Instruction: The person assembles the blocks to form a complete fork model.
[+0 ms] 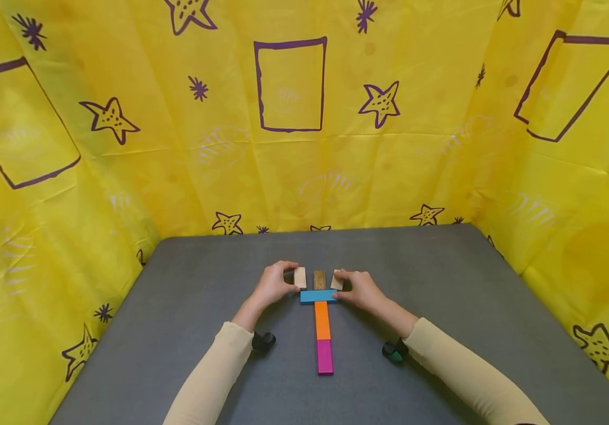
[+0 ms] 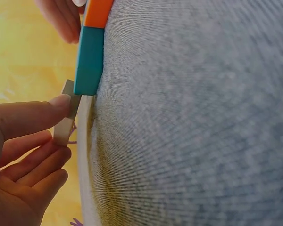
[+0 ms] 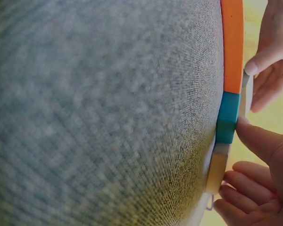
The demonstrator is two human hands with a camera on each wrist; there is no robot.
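My left hand [image 1: 274, 282] pinches a pale wooden block [image 1: 300, 277] between thumb and fingers, beside the left end of a blue block [image 1: 315, 297]. In the left wrist view this pale block [image 2: 62, 131] is tilted. On the other side, my right hand [image 1: 364, 289] has its fingers at the far end of a second pale wooden block [image 1: 337, 281] and its thumb by the blue block's right end. A brown wooden block [image 1: 319, 280] stands between the two pale ones. The blue block lies crosswise below them, with an orange block [image 1: 323, 320] and a magenta block [image 1: 325, 357] in line under it.
The blocks are on a grey cloth-covered table [image 1: 177, 354]. Yellow curtains [image 1: 294, 177] with purple drawings enclose its back and sides. Dark straps with small devices [image 1: 265, 342] are worn at both wrists.
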